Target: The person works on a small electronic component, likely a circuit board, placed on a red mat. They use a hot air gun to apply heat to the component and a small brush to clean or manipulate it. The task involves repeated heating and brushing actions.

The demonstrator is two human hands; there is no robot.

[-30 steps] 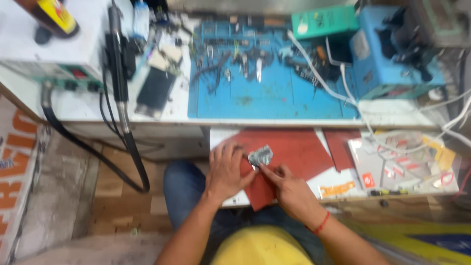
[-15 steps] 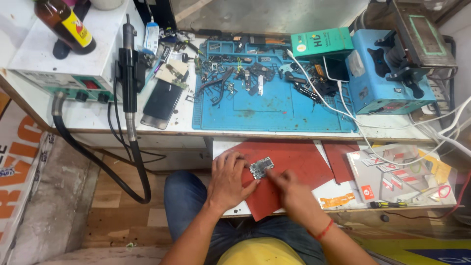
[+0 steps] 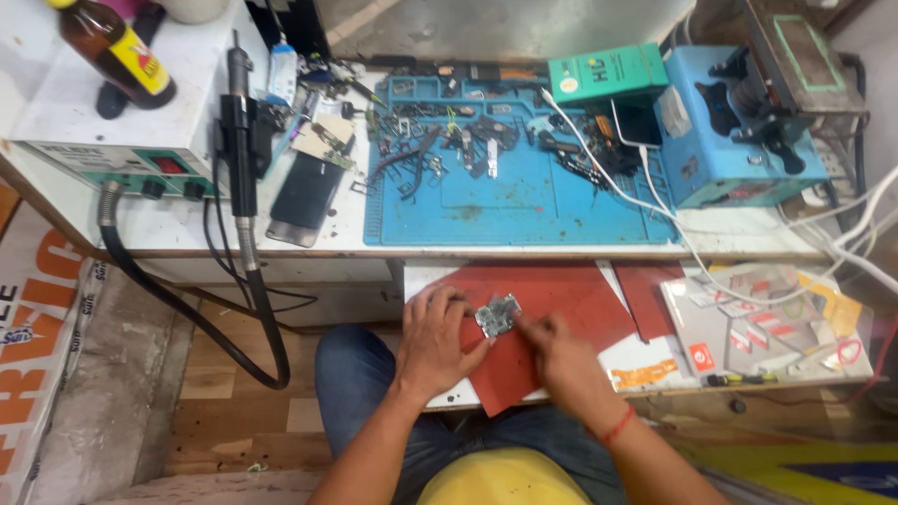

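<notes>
A small silver circuit board [image 3: 496,315] lies on a red mat [image 3: 561,299] on a pulled-out shelf in front of me. My left hand [image 3: 433,339] grips the board's left edge with thumb and fingers. My right hand [image 3: 552,351] is closed with its fingertips pressed on the board's right side; whether it holds a small tool I cannot tell. A red thread circles my right wrist.
A blue work mat [image 3: 524,187] strewn with tweezers and small parts covers the bench. A dark phone [image 3: 304,198] lies left of it, beside a hot-air station [image 3: 122,140] with its handpiece [image 3: 241,122] and hose. A blue machine [image 3: 739,140] and cables sit right.
The camera view has shifted and steadied. Both hands stay on the circuit board over the red mat, with only small finger movement.
</notes>
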